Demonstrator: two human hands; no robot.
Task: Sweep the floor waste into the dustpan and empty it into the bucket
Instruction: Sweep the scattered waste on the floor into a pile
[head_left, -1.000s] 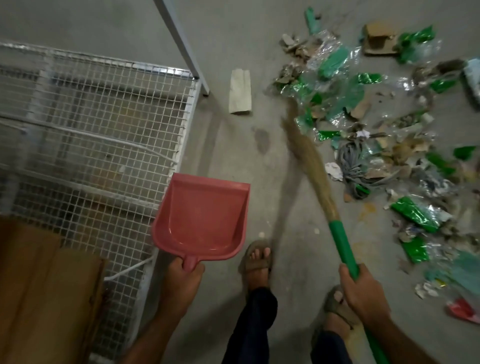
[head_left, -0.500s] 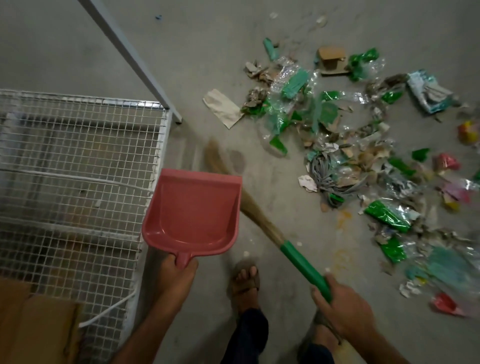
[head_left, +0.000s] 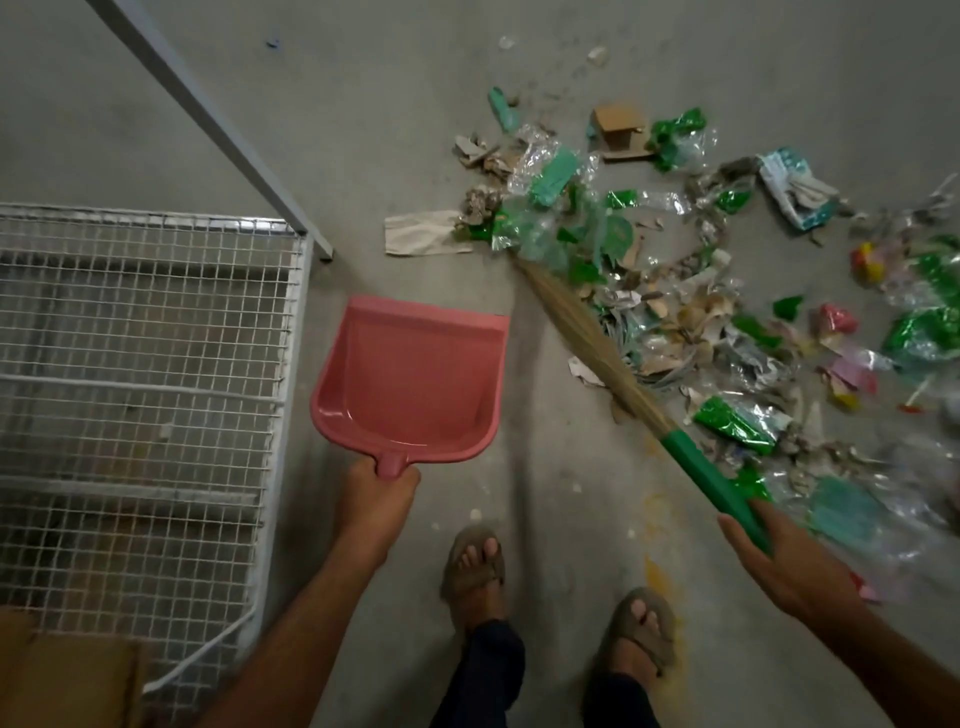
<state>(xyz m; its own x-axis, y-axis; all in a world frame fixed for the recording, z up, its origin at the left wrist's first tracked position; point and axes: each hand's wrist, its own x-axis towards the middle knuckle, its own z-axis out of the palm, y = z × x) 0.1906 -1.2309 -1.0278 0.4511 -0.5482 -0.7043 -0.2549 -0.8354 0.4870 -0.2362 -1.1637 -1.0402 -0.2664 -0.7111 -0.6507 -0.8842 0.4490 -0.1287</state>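
Note:
My left hand (head_left: 375, 499) grips the short handle of a pink dustpan (head_left: 415, 376), which hangs above the concrete floor with nothing inside it. My right hand (head_left: 774, 558) holds the green handle of a straw broom (head_left: 587, 348). The broom slants up and left, and its bristle tips reach the near edge of the waste pile (head_left: 670, 280). That pile is green and clear plastic wrappers, torn paper and cardboard scraps, spread over the floor to the right. No bucket is in view.
A white wire-mesh rack (head_left: 140, 374) fills the left side, with a grey metal bar (head_left: 208, 117) slanting above it. A brown cardboard box (head_left: 62, 675) sits at the bottom left. My sandalled feet (head_left: 475, 569) stand on bare concrete between dustpan and pile.
The broom swung left across the floor behind the dustpan, then back right to the pile's edge. The tan paper scrap now lies against the pile. The dustpan stayed in my left hand.

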